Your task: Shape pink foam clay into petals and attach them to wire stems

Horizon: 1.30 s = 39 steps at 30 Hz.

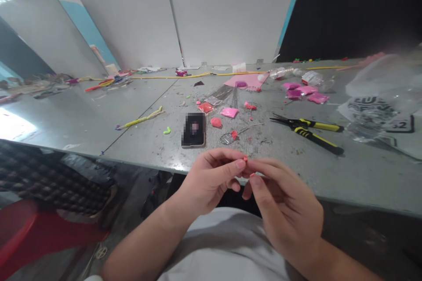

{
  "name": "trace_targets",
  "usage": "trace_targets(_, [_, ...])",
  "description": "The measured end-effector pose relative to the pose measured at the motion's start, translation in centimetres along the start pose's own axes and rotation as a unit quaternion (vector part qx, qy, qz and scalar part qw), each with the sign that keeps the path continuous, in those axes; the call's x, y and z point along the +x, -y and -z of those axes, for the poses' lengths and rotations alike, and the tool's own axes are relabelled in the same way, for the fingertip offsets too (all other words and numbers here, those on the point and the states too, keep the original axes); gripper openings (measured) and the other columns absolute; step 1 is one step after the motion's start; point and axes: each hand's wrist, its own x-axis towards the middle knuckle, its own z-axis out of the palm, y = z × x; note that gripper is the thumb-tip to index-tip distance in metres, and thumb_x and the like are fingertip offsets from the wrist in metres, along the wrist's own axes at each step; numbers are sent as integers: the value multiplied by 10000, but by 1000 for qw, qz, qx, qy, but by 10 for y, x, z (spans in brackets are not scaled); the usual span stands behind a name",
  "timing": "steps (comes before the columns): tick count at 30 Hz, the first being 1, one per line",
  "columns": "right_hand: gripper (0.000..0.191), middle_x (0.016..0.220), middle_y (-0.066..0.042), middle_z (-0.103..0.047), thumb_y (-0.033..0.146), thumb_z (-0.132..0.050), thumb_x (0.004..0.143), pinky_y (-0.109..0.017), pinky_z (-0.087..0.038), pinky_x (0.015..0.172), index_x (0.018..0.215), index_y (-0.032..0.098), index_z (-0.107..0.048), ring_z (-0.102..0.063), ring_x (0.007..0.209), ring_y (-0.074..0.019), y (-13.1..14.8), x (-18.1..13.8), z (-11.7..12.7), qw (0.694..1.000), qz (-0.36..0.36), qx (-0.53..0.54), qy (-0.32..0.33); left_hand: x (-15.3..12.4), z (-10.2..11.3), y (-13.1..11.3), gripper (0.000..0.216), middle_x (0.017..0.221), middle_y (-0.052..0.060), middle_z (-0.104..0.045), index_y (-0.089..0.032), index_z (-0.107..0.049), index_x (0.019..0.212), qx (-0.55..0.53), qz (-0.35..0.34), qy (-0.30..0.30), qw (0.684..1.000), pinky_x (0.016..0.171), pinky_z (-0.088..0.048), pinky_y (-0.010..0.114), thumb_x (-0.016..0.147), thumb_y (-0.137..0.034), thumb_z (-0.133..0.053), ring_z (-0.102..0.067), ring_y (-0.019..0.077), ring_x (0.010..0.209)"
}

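Observation:
My left hand [211, 180] and my right hand [283, 206] meet just in front of the table's near edge, fingertips pinched together. Between them sits a tiny piece of red clay [245, 158], held by both hands. On the grey table [346, 171] beyond lie a red clay lump [216, 122], a wire loop with a red bit [231, 137], a pink packet [228, 112] and a red packet [205, 107]. A phone [193, 129] lies face up just left of them.
Black-and-yellow pliers [308, 129] lie to the right, near clear plastic bags [382, 105]. Pink paper [247, 80], pink packets [303, 92] and a plastic bottle [280, 72] sit farther back. A yellow-green strip [140, 120] lies left. A red stool [39, 232] stands at lower left.

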Motion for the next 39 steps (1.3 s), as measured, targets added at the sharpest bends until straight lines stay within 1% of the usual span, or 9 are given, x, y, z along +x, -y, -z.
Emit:
trace_targets(4, [283, 1053, -5, -725, 66, -639, 963, -173, -607, 563, 1162, 244, -734, -691, 638, -50, 2, 1, 2, 1000, -5, -4, 4, -1, 1, 0, 110, 685, 8, -734, -159, -811, 835, 9, -10, 12, 1000, 471, -514, 99, 785, -207, -896, -615, 37, 492])
trace_targets(7, [252, 1027, 3, -742, 80, -660, 955, -173, -621, 596, 1132, 242, -739, -700, 647, -54, 3, 3, 3, 1000, 2, -31, 4, -2, 1, 0, 105, 754, 13, -758, -162, -812, 827, 14, -14, 20, 1000, 467, -522, 99, 774, -183, -899, -621, 31, 491])
trace_targets(12, [172, 965, 4, -769, 108, -678, 939, -161, -620, 610, 1046, 225, -744, -716, 676, -66, 11, 8, 4, 995, 35, -94, -13, -4, 3, 0, 73, 799, 20, -763, -174, -817, 861, 7, -29, 70, 997, 485, -549, 109, 809, -167, -867, -699, 70, 564])
trace_targets(15, [122, 925, -6, -778, 127, -677, 935, -161, -625, 608, 1001, 206, -743, -721, 659, -74, 17, 11, 4, 991, 46, -126, -21, -5, 3, 0, 74, 822, 15, -757, -175, -814, 868, 4, -35, 84, 996, 480, -545, 112, 814, -151, -858, -689, 60, 552])
trace_targets(20, [75, 879, -12, -791, 159, -678, 933, -176, -645, 633, 944, 210, -731, -749, 682, -105, 22, 13, 5, 983, 67, -165, -30, -7, 1, -2, 132, 805, 7, -726, -159, -794, 862, 20, -31, 84, 996, 478, -551, 138, 782, -199, -890, -664, 59, 529])
trace_targets(23, [88, 899, -11, -797, 162, -679, 937, -194, -658, 650, 969, 230, -725, -758, 692, -115, 23, 13, 6, 983, 68, -166, -29, -8, 0, -2, 137, 808, 3, -713, -160, -789, 857, 28, -26, 82, 996, 491, -561, 149, 782, -210, -891, -662, 59, 530])
trace_targets(29, [144, 905, -19, -792, 150, -675, 939, -232, -667, 620, 1029, 258, -705, -765, 700, -144, 24, 11, 9, 985, 75, -156, -4, -10, -2, -3, 186, 794, -1, -692, -149, -771, 826, 22, -16, 70, 997, 513, -588, 173, 748, -230, -919, -662, 66, 536])
trace_targets(33, [146, 902, -22, -787, 148, -677, 935, -227, -669, 640, 1031, 255, -703, -768, 713, -145, 24, 10, 9, 984, 81, -160, -3, -11, -2, -3, 215, 810, 3, -698, -140, -762, 811, 23, -5, 65, 998, 548, -618, 204, 723, -231, -936, -671, 77, 557])
trace_targets(39, [146, 905, -19, -779, 141, -683, 930, -216, -662, 637, 1029, 248, -696, -759, 700, -134, 25, 11, 8, 984, 86, -154, -10, -12, 0, -5, 196, 809, 2, -696, -136, -752, 808, 42, -19, 70, 996, 569, -640, 215, 741, -207, -921, -699, 93, 581])
